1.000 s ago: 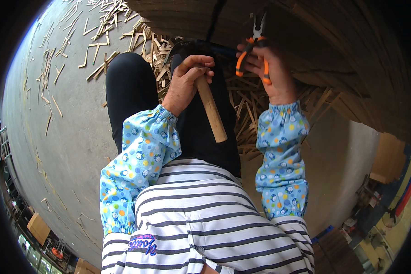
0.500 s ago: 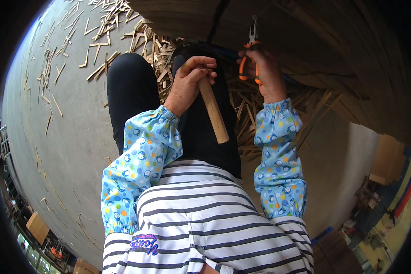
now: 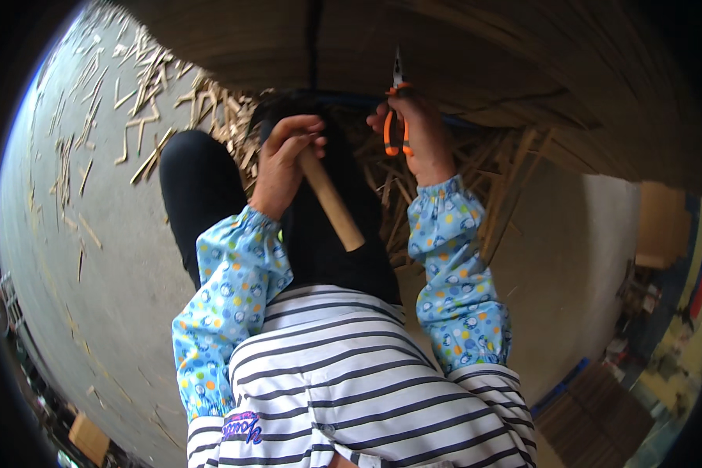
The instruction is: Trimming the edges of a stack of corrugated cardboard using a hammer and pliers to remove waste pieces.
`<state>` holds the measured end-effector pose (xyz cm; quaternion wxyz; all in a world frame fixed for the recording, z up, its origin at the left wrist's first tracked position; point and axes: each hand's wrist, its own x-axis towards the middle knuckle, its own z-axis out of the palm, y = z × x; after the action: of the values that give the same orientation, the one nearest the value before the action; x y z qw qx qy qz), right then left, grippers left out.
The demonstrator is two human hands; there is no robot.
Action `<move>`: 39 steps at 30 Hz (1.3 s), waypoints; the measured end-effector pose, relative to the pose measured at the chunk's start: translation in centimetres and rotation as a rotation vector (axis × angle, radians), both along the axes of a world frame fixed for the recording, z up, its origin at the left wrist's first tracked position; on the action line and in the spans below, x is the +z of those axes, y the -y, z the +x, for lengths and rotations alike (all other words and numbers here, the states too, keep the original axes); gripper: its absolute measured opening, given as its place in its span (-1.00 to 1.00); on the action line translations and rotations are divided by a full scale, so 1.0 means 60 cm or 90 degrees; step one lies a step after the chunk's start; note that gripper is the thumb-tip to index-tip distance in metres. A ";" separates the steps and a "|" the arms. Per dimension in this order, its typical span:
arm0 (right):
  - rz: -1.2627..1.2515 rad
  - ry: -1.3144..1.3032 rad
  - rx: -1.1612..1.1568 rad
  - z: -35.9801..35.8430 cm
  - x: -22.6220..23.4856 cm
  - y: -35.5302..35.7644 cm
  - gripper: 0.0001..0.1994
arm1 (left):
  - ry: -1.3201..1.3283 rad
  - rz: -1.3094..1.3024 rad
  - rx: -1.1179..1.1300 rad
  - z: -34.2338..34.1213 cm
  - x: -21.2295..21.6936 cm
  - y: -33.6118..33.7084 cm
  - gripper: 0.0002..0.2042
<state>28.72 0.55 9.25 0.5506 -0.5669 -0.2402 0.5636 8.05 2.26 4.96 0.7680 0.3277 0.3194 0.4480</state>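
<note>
At eleven o'clock, my left hand is clamping the top of a wooden handle; at one, my right hand is clasping needle-nose pliers, tips toward twelve. The pliers are probably feeling stiff, weighty, best held by their orange handles. Those are lying closer together than a second ago; on my feed, both hands are appearing lower, nearer nine.

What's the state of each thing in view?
left hand: closed around wooden shaft
wooden shaft: tilted, lower end free, upper end hidden
right hand: closed on pliers
pliers: handles slightly apart, jaws look nearly shut
wood strips: loose, heaped and scattered
sleeve covers: worn on both forearms
</note>
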 end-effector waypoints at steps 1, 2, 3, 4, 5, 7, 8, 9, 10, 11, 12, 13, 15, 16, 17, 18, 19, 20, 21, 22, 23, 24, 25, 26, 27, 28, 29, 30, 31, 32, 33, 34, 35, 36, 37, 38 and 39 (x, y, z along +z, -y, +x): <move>-0.002 -0.006 -0.052 0.007 0.006 0.016 -0.79 | -0.006 0.002 0.002 -0.003 -0.001 0.001 -0.77; 0.006 0.002 -0.067 0.026 0.010 0.035 -0.79 | 0.003 0.011 -0.004 -0.003 -0.003 0.000 -0.77; 0.012 0.043 -0.115 0.052 0.012 0.061 -0.78 | 0.011 0.019 -0.010 -0.002 -0.005 0.001 -0.77; 0.016 0.080 -0.163 0.074 0.017 0.083 -0.78 | 0.002 0.010 -0.012 -0.004 -0.006 0.005 -0.77; 0.021 0.084 -0.177 0.098 0.025 0.101 -0.78 | 0.006 0.013 -0.019 -0.004 -0.007 0.007 -0.78; 0.032 0.144 -0.224 0.143 0.062 0.139 -0.79 | 0.005 0.016 -0.036 -0.002 -0.002 0.012 -0.78; 0.038 0.148 -0.235 0.161 0.072 0.149 -0.79 | 0.009 0.023 -0.046 -0.001 -0.002 0.013 -0.78; 0.026 0.200 -0.255 0.181 0.078 0.153 -0.77 | 0.003 0.025 -0.051 0.001 -0.003 0.015 -0.78; 0.013 0.253 -0.274 0.202 0.085 0.156 -0.76 | -0.003 0.027 -0.055 0.004 -0.001 0.017 -0.78; 0.019 0.256 -0.284 0.224 0.095 0.160 -0.76 | 0.001 0.033 -0.062 0.006 0.000 0.019 -0.78; -0.005 0.314 -0.252 0.244 0.092 0.160 -0.76 | -0.002 0.043 -0.075 0.006 -0.009 0.020 -0.78; -0.034 0.368 -0.219 0.255 0.102 0.156 -0.75 | -0.009 0.050 -0.085 0.006 -0.006 0.021 -0.79; -0.078 0.400 -0.184 0.269 0.125 0.142 -0.76 | -0.011 0.061 -0.091 0.004 -0.003 0.023 -0.79; -0.128 0.431 -0.144 0.270 0.137 0.138 -0.77 | -0.014 0.065 -0.094 0.002 -0.002 0.022 -0.79; -0.125 0.429 -0.147 0.265 0.142 0.136 -0.77 | -0.016 0.069 -0.096 0.001 -0.002 0.021 -0.79; -0.077 0.386 -0.177 0.256 0.146 0.133 -0.78 | -0.017 0.066 -0.098 0.001 -0.002 0.022 -0.79; -0.030 0.342 -0.206 0.247 0.144 0.129 -0.78 | -0.018 0.063 -0.100 0.002 -0.003 0.022 -0.79; -0.031 0.339 -0.206 0.241 0.138 0.125 -0.78 | -0.021 0.063 -0.101 0.003 -0.005 0.021 -0.79; -0.008 0.313 -0.210 0.238 0.135 0.125 -0.77 | -0.030 0.059 -0.094 0.008 0.004 0.024 -0.79; 0.014 0.286 -0.213 0.238 0.132 0.125 -0.75 | -0.040 0.055 -0.087 0.014 0.012 0.026 -0.79; 0.008 0.282 -0.212 0.242 0.133 0.123 -0.75 | -0.044 0.050 -0.087 0.022 0.019 0.027 -0.79; 0.032 0.305 -0.224 0.235 0.134 0.115 -0.76 | -0.054 0.065 -0.085 0.021 0.027 0.025 -0.79; 0.056 0.328 -0.235 0.227 0.132 0.109 -0.76 | -0.064 0.080 -0.082 0.019 0.032 0.023 -0.79; 0.074 0.332 -0.203 0.213 0.119 0.126 -0.76 | -0.065 0.093 -0.089 0.014 0.028 0.025 -0.79; 0.105 0.346 -0.171 0.198 0.108 0.150 -0.76 | -0.062 0.099 -0.083 0.011 0.019 0.021 -0.79; 0.075 0.345 -0.269 0.153 0.092 0.181 -0.70 | -0.094 0.097 -0.076 0.002 0.008 0.019 -0.79; 0.062 0.259 -0.347 0.176 0.029 0.246 -0.67 | -0.113 0.088 -0.083 0.013 0.002 0.023 -0.79; -0.007 0.388 -0.372 0.198 -0.018 0.315 -0.65 | -0.124 0.105 -0.110 0.010 0.003 0.020 -0.79; -0.187 0.406 -0.197 0.182 -0.049 0.368 -0.69 | -0.135 0.097 -0.101 0.002 0.010 0.022 -0.79; -0.334 0.258 -0.311 0.198 -0.132 0.436 -0.71 | -0.079 0.057 -0.097 0.029 0.018 0.026 -0.79; -0.364 0.395 -0.322 0.170 -0.186 0.465 -0.72 | -0.043 0.017 -0.078 0.035 0.026 0.030 -0.79; -0.363 0.427 -0.276 0.163 -0.193 0.485 -0.72 | -0.065 0.040 -0.110 0.032 0.032 0.033 -0.80; -0.361 0.457 -0.231 0.161 -0.200 0.501 -0.72 | -0.069 0.038 -0.114 0.042 0.035 0.036 -0.80; -0.339 0.432 -0.224 0.154 -0.180 0.489 -0.73 | -0.072 0.033 -0.133 0.042 0.044 0.043 -0.80; -0.313 0.409 -0.217 0.152 -0.135 0.454 -0.74 | -0.072 0.029 -0.149 0.039 0.049 0.046 -0.80; -0.237 0.364 -0.226 0.144 -0.085 0.414 -0.75 | -0.059 0.040 -0.145 0.039 0.047 0.045 -0.80; -0.157 0.340 -0.238 0.146 -0.049 0.380 -0.75 | -0.054 0.045 -0.149 0.046 0.044 0.043 -0.80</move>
<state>37.50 -22.25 6.31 0.4895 -0.7908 -0.1979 0.3096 10.80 -0.29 7.62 0.7890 0.4081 0.2952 0.3518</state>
